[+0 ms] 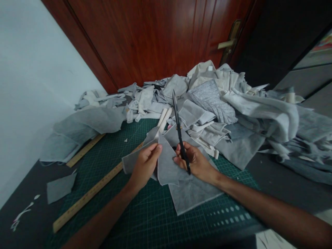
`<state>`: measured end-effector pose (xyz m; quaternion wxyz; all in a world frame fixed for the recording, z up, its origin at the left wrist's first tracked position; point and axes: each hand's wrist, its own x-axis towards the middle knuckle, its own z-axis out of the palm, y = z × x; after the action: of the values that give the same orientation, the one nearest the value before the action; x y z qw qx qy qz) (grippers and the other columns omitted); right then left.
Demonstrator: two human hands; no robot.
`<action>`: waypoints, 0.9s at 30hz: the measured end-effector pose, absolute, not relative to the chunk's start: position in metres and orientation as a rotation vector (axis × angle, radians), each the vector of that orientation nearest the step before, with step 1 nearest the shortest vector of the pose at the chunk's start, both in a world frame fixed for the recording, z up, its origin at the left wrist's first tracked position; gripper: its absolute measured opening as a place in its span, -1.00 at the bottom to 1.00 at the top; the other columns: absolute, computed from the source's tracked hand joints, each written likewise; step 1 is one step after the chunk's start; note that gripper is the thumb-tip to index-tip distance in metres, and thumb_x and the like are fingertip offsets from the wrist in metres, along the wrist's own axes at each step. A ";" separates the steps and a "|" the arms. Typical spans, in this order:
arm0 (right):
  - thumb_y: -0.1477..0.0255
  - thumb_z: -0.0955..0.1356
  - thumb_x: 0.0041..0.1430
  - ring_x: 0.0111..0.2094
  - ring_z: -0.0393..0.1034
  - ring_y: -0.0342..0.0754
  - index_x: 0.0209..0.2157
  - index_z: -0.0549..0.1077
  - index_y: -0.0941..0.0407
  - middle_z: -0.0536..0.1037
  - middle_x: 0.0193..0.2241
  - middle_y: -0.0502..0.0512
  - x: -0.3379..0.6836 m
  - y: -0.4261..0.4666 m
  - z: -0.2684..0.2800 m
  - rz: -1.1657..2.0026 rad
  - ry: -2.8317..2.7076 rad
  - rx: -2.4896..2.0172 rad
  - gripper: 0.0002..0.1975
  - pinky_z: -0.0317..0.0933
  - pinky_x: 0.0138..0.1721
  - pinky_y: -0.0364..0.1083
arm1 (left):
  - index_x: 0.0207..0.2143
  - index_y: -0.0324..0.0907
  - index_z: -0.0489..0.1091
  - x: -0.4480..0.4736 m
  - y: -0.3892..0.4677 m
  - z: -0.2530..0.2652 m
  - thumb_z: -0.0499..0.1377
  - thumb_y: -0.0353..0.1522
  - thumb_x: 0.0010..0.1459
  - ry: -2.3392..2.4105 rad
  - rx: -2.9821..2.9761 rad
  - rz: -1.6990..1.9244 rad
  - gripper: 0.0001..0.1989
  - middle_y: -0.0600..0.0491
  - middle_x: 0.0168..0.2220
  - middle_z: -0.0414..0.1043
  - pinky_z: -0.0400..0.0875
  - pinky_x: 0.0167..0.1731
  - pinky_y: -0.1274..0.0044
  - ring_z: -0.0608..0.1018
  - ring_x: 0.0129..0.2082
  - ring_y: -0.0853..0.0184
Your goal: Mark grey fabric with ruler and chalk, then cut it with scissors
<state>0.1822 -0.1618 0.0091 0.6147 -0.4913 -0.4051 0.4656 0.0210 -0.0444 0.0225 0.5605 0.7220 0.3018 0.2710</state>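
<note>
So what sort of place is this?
Probably a small fabric-cutting or sewing workspace, perhaps in a home, set up beside a wooden door. The signs are the green cutting mat with its long ruler, the heaped cloth pieces, and the scissors.

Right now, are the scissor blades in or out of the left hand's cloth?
Out. The right hand holds the scissors with blades pointing forward, apart from the grey cloth pinched by the left hand.
</note>
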 end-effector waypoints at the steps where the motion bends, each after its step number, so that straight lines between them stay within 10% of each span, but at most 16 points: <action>1: 0.14 0.62 0.07 -0.43 0.21 -0.17 -0.25 0.31 0.02 0.33 -0.40 -0.14 0.180 -0.164 0.011 1.091 -0.971 -1.142 -0.51 0.26 -0.39 -0.15 | -0.34 -0.14 0.41 0.019 -0.047 0.022 0.17 0.03 0.38 0.717 1.668 0.624 -0.56 0.10 -0.47 0.41 0.35 -0.52 0.53 0.43 -0.51 0.33; 15: -0.22 0.40 0.26 -0.38 0.10 -0.07 -0.19 0.32 0.03 0.25 -0.36 -0.05 0.179 -0.191 0.014 1.216 -1.335 -1.254 -0.41 0.05 -0.40 -0.11 | -0.58 -0.10 0.13 -0.013 -0.060 0.039 0.12 -0.27 0.33 0.784 1.799 1.073 -0.60 0.19 -0.63 0.06 0.04 -0.62 0.54 0.18 -0.63 0.42; 27: -0.13 0.54 0.14 -0.21 0.32 0.08 0.19 0.40 -0.04 0.42 -0.16 0.14 0.181 -0.231 -0.028 1.473 -1.419 -1.102 -0.26 0.39 -0.10 0.09 | -0.64 -0.13 0.11 -0.025 -0.058 0.066 0.10 -0.39 0.32 0.828 1.823 1.280 -0.57 0.22 -0.69 -0.01 -0.10 -0.72 0.58 0.10 -0.70 0.50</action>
<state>0.1810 -0.2308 -0.0279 0.3976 -0.4352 -0.5604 0.5818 -0.0247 -0.0583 0.0662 0.3731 0.7117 0.3232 0.4998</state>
